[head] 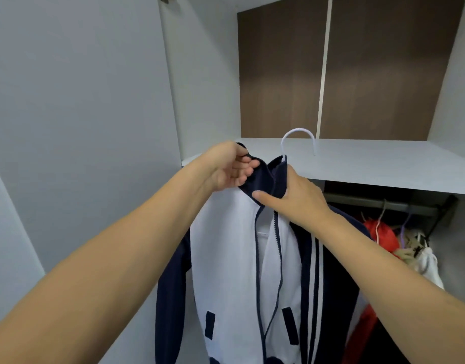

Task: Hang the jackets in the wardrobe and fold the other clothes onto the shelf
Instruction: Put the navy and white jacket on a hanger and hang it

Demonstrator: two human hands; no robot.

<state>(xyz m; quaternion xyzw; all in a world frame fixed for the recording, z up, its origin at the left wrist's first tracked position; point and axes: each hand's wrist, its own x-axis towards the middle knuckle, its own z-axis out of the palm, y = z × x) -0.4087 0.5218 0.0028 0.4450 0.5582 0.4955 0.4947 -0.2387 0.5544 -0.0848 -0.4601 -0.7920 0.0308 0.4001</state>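
Beneath shelf (383, 164), crowded rail (399, 206)

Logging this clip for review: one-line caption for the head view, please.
Both hands, left hand and right hand, hold the navy collar of a white-and-navy jacket on a white hanger before the wardrobe rail.

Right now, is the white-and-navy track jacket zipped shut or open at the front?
Open. The white-and-navy track jacket hangs on a white hanger with its zipper edges parted from the collar down.
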